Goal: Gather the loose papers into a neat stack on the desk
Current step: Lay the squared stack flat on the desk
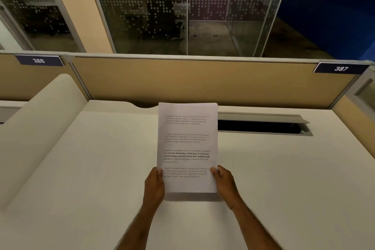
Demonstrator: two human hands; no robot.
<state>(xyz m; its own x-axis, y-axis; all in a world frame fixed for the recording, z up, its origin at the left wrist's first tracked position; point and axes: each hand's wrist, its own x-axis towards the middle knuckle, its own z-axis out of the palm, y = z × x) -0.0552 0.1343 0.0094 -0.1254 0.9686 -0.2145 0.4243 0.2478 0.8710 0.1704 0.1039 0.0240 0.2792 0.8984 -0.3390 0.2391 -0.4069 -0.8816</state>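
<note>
Papers (pixel 187 144) upright, side edges in left grip (pixel 155 182) and right grip (pixel 224 183), bare desk (pixel 91 168) around

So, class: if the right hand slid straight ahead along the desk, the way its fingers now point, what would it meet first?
Probably the open cable slot in the desk, then the partition. The right hand grips the papers, and depth is unclear.

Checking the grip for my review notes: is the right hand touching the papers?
Touching. The head view shows the right hand with its thumb lying over the right edge of the papers.
</note>
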